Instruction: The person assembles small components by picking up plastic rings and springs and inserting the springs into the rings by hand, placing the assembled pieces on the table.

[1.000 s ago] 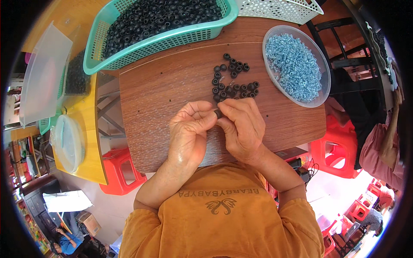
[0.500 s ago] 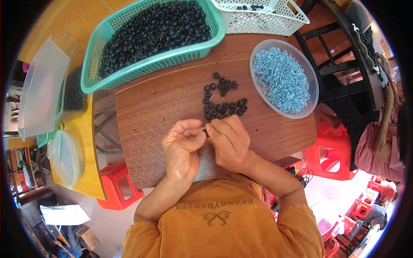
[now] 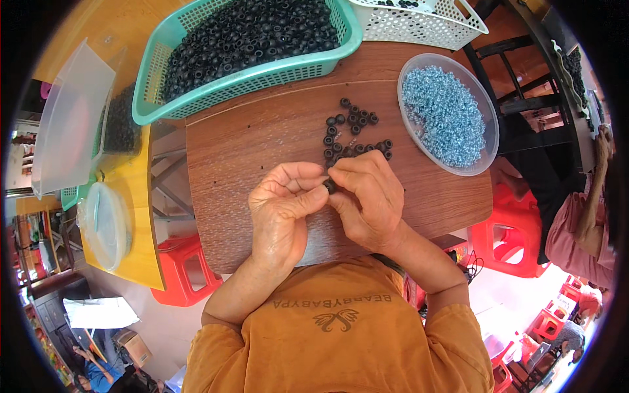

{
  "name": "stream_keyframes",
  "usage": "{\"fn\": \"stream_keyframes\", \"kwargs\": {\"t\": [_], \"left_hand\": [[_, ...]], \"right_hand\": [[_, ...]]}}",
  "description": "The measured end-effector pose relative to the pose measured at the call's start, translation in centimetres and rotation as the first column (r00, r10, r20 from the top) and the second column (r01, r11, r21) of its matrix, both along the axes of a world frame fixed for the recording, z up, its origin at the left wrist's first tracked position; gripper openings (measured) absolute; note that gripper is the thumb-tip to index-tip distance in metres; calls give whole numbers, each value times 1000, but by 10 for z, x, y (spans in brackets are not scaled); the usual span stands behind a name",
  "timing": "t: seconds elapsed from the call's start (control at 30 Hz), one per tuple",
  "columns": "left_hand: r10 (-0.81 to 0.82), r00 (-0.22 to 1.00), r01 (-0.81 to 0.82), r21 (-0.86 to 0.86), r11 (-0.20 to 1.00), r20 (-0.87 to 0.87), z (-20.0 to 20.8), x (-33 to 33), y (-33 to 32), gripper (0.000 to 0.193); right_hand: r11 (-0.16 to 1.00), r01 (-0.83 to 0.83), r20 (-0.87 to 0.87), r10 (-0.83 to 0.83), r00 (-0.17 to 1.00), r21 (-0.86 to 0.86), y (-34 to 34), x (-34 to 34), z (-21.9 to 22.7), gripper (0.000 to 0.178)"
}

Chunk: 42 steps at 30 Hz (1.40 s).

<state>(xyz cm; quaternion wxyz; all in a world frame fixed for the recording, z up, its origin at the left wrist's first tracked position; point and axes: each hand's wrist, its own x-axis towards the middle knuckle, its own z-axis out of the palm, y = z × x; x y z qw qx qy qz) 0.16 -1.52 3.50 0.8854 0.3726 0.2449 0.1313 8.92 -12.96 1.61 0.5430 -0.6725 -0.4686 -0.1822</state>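
Observation:
Between the fingertips of my left hand (image 3: 282,206) is a small round black part (image 3: 329,186) with a hole in it. My right hand (image 3: 370,196) is closed in a pinch right against that part. Whatever its fingertips grip is too small and covered to name. Just beyond my hands, a loose group of small black ring-shaped parts (image 3: 354,119) lies on the brown wooden table (image 3: 249,150), and my right hand hides some of them. A few tiny clear bits lie among them.
A green basket (image 3: 246,82) heaped with black parts stands at the far left, beside a white basket (image 3: 419,29). At right is a round clear tub (image 3: 495,141) of small blue translucent pieces (image 3: 445,114). Red stools (image 3: 187,272) flank the table. Another person's arm (image 3: 593,190) shows far right.
The whole view has shifted slightly, so the table and baskets sit higher and further right. My hands have parted a little and turned, and the black part now shows more between them.

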Motion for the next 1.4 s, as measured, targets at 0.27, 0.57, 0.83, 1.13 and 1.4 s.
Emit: {"fn": "stream_keyframes", "kwargs": {"t": [0.27,0.57,0.83,1.13,1.4], "left_hand": [[93,996,-92,50,994,-11,-11,-4,-5,26],[45,998,-51,144,988,45,-5,3,-4,33],[-20,993,-28,388,921,119,-6,-4,-7,38],[-6,986,-101,626,773,166,-13,-10,-9,42],[65,988,-115,381,918,140,-7,-5,-3,41]], "right_hand": [[995,-66,119,74,990,-69,-1,2,-5,38],[995,-51,76,58,995,-84,-7,3,4,29],[982,-135,-75,126,989,-131,-14,12,13,27],[973,-138,-146,112,983,-187,-13,7,12,18],[989,-75,-51,69,996,-130,-7,1,13,24]]}}
